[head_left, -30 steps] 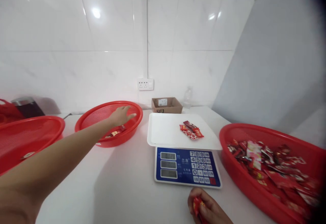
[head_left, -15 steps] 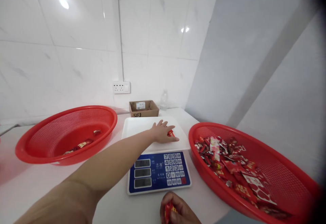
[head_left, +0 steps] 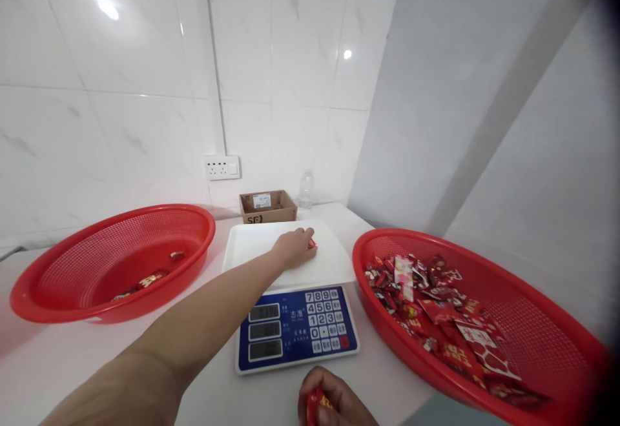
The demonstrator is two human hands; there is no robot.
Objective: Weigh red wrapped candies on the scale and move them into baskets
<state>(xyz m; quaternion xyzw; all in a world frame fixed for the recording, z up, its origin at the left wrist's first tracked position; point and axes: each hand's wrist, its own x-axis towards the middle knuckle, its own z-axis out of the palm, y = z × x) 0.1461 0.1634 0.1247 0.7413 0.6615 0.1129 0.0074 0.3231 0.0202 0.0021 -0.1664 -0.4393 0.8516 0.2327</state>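
Observation:
My left hand reaches over the white pan of the blue-faced scale, its fingers closed round a red snack packet. At the bottom edge, in front of the scale, my right hand is curled round another red packet. A red basket on the right holds a heap of red packets. A second red basket on the left holds a few packets.
A small cardboard box and a clear bottle stand against the tiled wall behind the scale. A wall socket is above them. The white counter ends just right of the full basket, at a grey wall.
My left hand left the left basket, moved right onto the scale pan and closed on a packet there. The view swung right. My right hand stayed put with its packet.

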